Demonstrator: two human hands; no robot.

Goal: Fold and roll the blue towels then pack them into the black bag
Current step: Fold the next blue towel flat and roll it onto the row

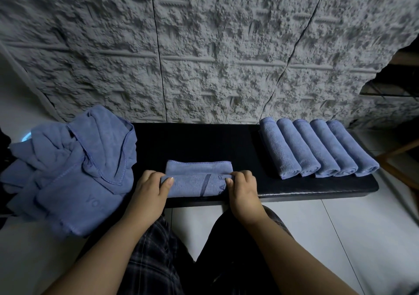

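Mid-roll on one towel [197, 182]: it lies on the black desk [204, 142], near edge, directly in front of the person. Left hand [150, 189] grips the roll's left end, thumb on the near face, fingers curled over the top. Right hand [241, 187] does the same on the right end. Both grips are closed on the cloth, nothing else in them. Just beyond the grips a short flat tail [199, 166] of the same towel is left to roll up. Well right of the right grip, five finished rolls [317, 149] sit side by side, touching. Left of the left grip is a loose pile [72, 167] of unrolled towels, hanging over the desk end. Can't see a black bag anywhere in view. Handling, my read: soft microfibre-type cloth, light, limp, no stiffness of its own, so the roll will likely slacken or telescope if pressure is uneven. Best hold looks like both ends at once, as now, with tension kept even while rolling away over the tail. The stitched hem should give a firmer edge to pinch than the middle. For carrying, wrap a hand round the roll's middle over the loose end so it can't unwind.
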